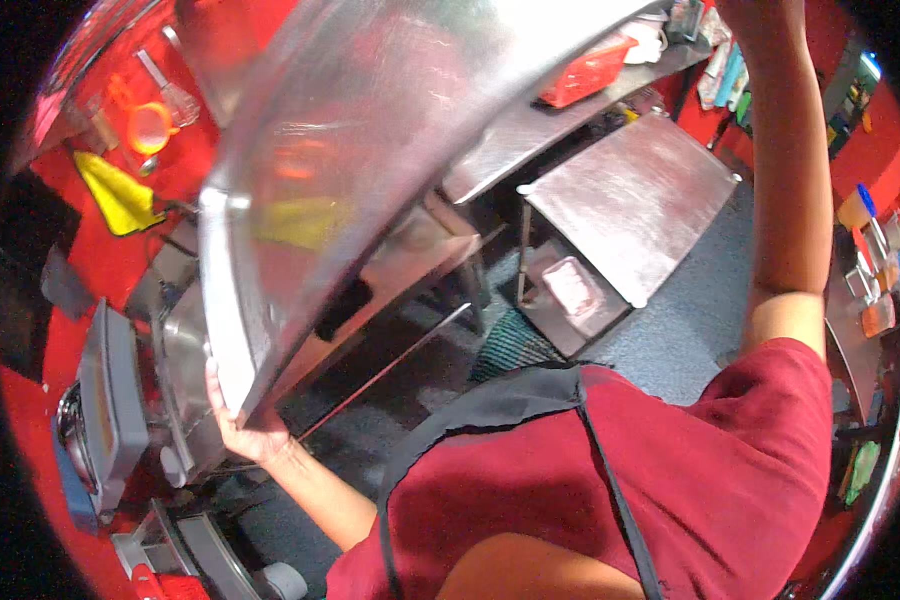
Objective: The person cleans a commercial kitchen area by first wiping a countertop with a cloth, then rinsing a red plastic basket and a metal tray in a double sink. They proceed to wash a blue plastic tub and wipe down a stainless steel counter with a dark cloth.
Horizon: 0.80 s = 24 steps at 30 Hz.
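A large stainless-steel panel (390, 112) with a folded rim is held tilted up before me. Its polished face reflects red and yellow. My left hand (249, 435) grips the panel's lower left corner, with the thumb along the outer side and the palm beneath. My right arm is raised along the right side, and its hand is out of view past the top edge. Whether that hand touches the panel is hidden. The panel's upper end runs out of the picture, and it covers part of the counter behind.
A low steel table (630, 210) with white corner caps stands ahead, a pale container (570, 286) on its lower shelf. The steel counter behind bears a red plastic basket (589, 73). A whisk (174, 97) and an orange strainer (150, 127) are at the red wall. A grey appliance (112, 405) stands left.
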{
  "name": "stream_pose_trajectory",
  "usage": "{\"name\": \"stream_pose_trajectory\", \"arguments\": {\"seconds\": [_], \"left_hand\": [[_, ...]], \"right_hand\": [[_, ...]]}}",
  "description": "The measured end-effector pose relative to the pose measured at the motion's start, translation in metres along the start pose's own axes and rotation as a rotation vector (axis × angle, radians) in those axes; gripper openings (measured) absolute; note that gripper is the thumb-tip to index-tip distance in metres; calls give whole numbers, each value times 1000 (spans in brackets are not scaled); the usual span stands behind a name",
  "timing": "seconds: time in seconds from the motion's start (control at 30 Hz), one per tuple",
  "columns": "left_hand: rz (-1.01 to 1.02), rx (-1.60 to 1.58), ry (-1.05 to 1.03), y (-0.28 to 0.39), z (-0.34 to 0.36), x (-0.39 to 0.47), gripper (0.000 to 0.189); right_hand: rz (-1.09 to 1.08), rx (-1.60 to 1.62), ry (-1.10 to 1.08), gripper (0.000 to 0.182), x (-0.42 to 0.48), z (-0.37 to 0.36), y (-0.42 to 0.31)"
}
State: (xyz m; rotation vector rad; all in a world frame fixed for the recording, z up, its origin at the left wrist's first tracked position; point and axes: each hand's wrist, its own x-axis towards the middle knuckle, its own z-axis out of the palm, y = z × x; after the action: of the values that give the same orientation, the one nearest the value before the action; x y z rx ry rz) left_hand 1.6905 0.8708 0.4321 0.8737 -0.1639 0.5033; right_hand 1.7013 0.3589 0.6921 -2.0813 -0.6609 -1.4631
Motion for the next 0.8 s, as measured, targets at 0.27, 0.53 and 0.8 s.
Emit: {"name": "stream_pose_trajectory", "arguments": {"seconds": [0.27, 0.53, 0.8], "left_hand": [[59, 315, -64, -123, 168, -153, 68], [-243, 429, -182, -256, 227, -259, 61], [-304, 628, -357, -303, 249, -295, 71]], "right_hand": [[1167, 351, 537, 25, -265, -168, 199], [1216, -99, 572, 15, -462, -275, 328], [1648, -83, 842, 19, -510, -268, 396]]}}
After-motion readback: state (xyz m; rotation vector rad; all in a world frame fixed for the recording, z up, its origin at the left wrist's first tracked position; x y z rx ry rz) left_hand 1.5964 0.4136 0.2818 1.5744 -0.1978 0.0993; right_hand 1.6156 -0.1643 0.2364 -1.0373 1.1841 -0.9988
